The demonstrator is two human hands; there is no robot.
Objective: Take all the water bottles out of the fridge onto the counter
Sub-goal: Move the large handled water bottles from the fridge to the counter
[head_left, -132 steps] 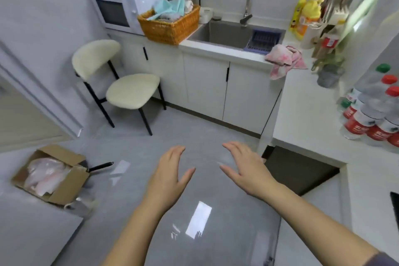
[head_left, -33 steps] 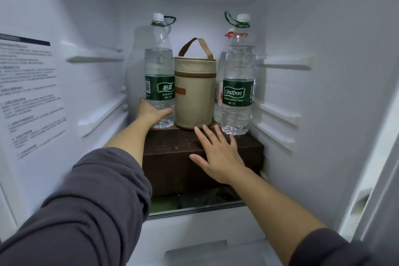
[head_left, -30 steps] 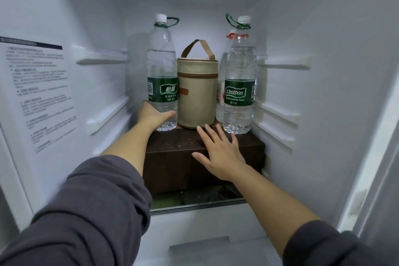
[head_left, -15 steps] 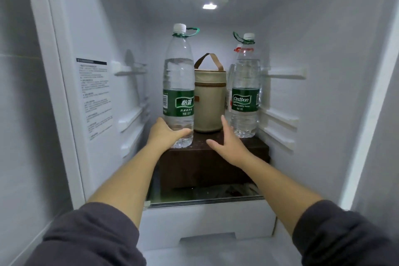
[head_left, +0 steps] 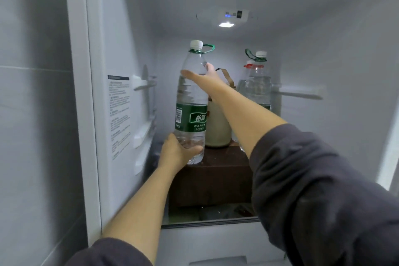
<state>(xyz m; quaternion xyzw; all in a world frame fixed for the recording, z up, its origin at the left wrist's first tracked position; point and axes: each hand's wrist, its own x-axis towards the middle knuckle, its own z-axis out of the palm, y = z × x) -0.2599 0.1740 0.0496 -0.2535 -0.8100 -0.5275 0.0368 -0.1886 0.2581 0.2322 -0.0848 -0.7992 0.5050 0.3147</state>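
Note:
A tall clear water bottle with a green label and white cap stands at the front left of a dark brown box inside the open fridge. My left hand grips its base. My right hand wraps around its upper shoulder, thumb in front. Behind, at the right, a second green-label bottle stands, with a red-ringed bottle partly hidden behind it. My right arm covers their lower halves.
A beige cylindrical bag with a brown strap sits between the bottles on the box. White shelf rails line both fridge walls. A printed sticker is on the left wall. A glass shelf edge runs below the box.
My right hand rose from the box top to the bottle's shoulder. The left bottle has come forward toward the box's front edge, still held at its base by my left hand.

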